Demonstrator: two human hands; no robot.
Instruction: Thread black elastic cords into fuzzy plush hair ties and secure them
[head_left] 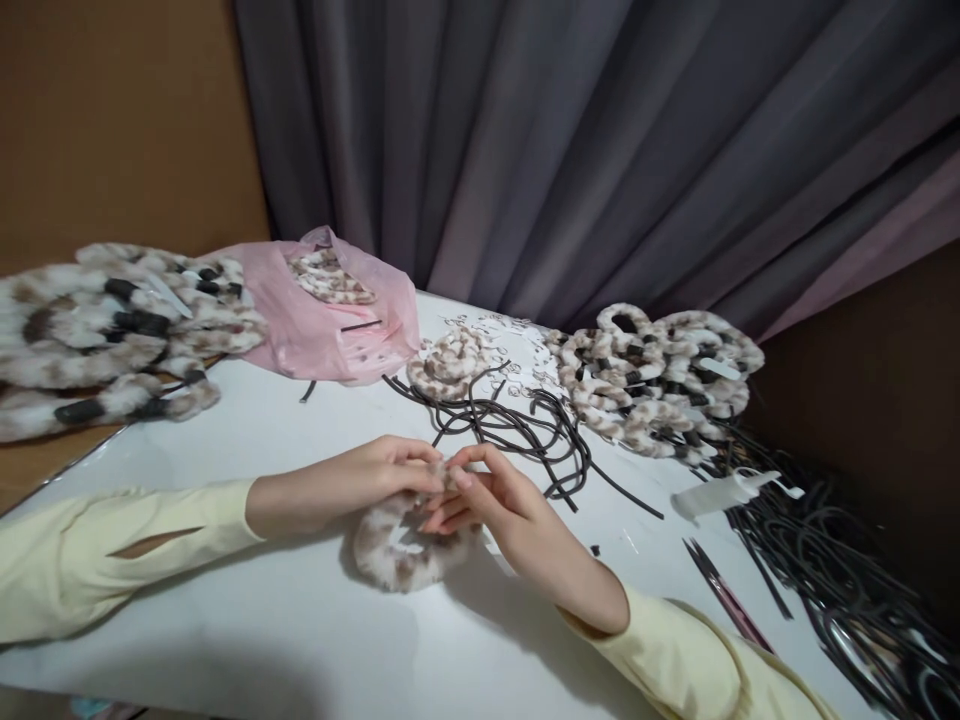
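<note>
A fluffy white ring with brown spots (pixel 401 565) hangs low over the white table, curving below both hands. My left hand (pixel 390 470) is closed on the upper part of this furry ring, with fingertips pinched together. Right beside it, my right hand (pixel 499 495) pinches the same part of the ring between thumb and index finger, the other fingers bent beneath. What lies exactly between the fingertips is mostly hidden. Just beyond the hands, several black cords (pixel 525 435) lie in a loose tangle.
A heap of furry rings (pixel 652 375) sits at the back right, another pile (pixel 112 320) at the left. A pink plastic bag (pixel 337 340) holds more fur pieces. At right lie a white squeeze bottle (pixel 712 495), tweezers (pixel 724 590) and many black cords (pixel 862 570).
</note>
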